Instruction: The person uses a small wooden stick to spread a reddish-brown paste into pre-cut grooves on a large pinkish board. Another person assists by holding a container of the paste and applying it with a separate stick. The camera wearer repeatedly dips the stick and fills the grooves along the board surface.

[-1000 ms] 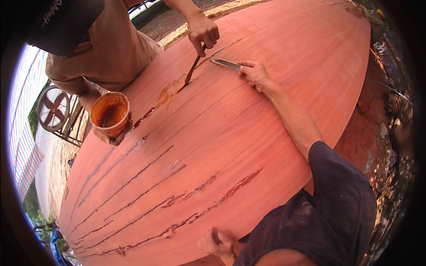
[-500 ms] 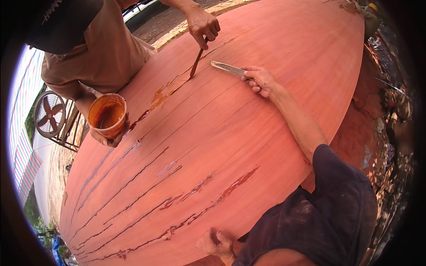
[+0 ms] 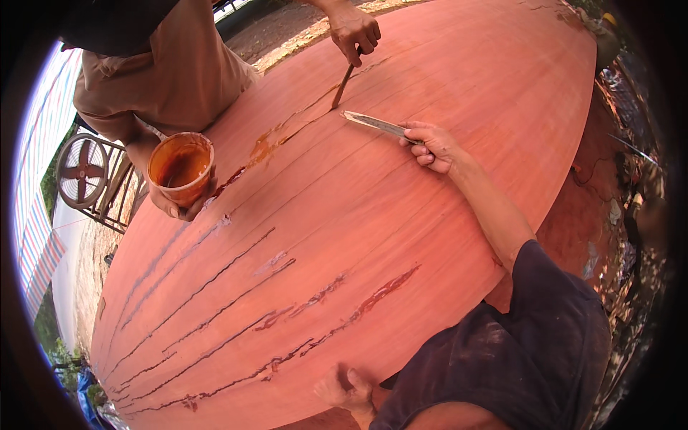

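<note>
My right hand (image 3: 432, 147) is closed round a narrow flat blade (image 3: 373, 123), whose pale-smeared, slanted tip points left over a long curved wooden hull (image 3: 401, 215) of reddish planks. That tip is close to a seam; whether it touches the wood I cannot tell. Low in the view, my left hand (image 3: 344, 390) lies on the hull's near edge, holding nothing, its thumb apart from the fingers. Across from me, a co-worker's hand (image 3: 353, 32) holds a thin brush (image 3: 344, 86) with its tip on a seam. Their other hand supports a tub (image 3: 181, 170) of orange-brown liquid.
Dark filled seams (image 3: 215, 326) and wet reddish smears (image 3: 387, 288) run along the near planks. A fan (image 3: 82, 170) on a metal frame stands behind the co-worker at left, near a striped sheet (image 3: 44, 251). Clutter (image 3: 631, 186) lies on the ground at right.
The co-worker's brush has moved right and farther along the seam. My right hand with the blade has come slightly nearer and right. My left hand stays on the hull's edge.
</note>
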A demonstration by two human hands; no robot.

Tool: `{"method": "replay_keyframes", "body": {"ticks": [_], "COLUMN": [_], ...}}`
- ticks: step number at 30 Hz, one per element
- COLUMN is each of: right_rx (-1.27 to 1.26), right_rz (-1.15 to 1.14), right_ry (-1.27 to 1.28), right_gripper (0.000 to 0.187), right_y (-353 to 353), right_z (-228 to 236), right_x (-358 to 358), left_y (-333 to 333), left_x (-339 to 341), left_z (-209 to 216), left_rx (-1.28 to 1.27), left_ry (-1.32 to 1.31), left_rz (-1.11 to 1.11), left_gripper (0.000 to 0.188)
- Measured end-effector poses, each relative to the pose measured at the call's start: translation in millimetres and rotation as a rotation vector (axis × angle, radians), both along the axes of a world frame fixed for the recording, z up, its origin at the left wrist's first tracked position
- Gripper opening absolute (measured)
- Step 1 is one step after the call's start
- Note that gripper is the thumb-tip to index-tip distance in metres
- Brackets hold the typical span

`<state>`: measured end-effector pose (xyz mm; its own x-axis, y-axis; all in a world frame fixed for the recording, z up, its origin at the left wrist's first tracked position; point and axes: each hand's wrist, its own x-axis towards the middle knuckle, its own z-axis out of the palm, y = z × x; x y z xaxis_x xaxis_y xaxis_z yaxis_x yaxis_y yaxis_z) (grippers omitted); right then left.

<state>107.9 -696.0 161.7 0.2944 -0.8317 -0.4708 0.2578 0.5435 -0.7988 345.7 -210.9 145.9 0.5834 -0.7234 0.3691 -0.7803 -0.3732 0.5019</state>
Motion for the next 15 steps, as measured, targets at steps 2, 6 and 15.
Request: {"method": "replay_keyframes", "body": {"ticks": [2, 6, 15], "right_rx": [0.023, 0.008, -0.23], "right_rz": [0.011, 0.045, 0.014], "right_ry": [-0.044, -0.03, 0.157], "right_gripper": [0.033, 0.034, 0.041], "right_y": [4, 8, -2], "right_z": [1, 2, -10], "right_x": [0, 10, 50], "left_y": [1, 3, 1], "left_x": [2, 3, 1], "left_z": [-1, -1, 0], "left_rx": [0.019, 0.014, 0.006], "left_ry": [-0.006, 0.004, 0.013], "left_rz": [-0.018, -0.026, -0.016], "left_gripper": [0.041, 0.042, 0.043]}}
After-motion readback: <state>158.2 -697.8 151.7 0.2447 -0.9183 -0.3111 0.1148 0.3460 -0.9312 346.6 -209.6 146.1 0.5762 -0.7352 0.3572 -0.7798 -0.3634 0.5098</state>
